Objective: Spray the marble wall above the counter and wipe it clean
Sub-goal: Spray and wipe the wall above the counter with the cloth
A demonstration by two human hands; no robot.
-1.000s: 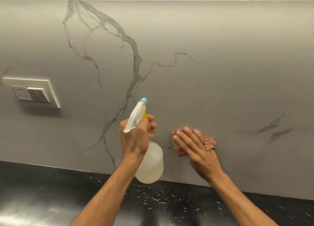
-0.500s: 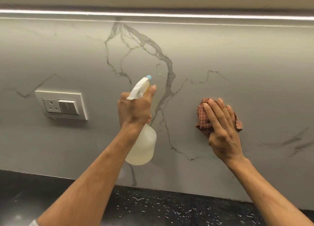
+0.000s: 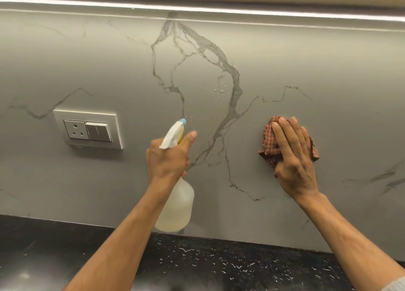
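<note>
A spray bottle point(image 3: 175, 205) was gripped by its neck in the left hand point(image 3: 167, 157), fingers wrapped shut around it and the forefinger extended beside the white trigger head, with the blue nozzle point(image 3: 183, 121) aimed up at the marble wall point(image 3: 328, 76), apparently so that mist would land on the dark veining above. A cluster of droplets point(image 3: 219, 91) was seen clinging to the stone just left of the thickest vein, well above the nozzle. To the right, a crumpled reddish checked cloth point(image 3: 270, 141) was pressed flat against the wall under the right hand point(image 3: 293, 159), its fingers spread wide and laid over the fabric, probably to cover a broad patch with each pass. The cloth lay right of the wetted area and apart from it, which suggested that the droplets were yet to be wiped. A white socket and switch plate point(image 3: 87, 129) was mounted on the wall to the left, clear of the visible spray. The black speckled worktop point(image 3: 230, 266) ran along the near edge below both forearms.
</note>
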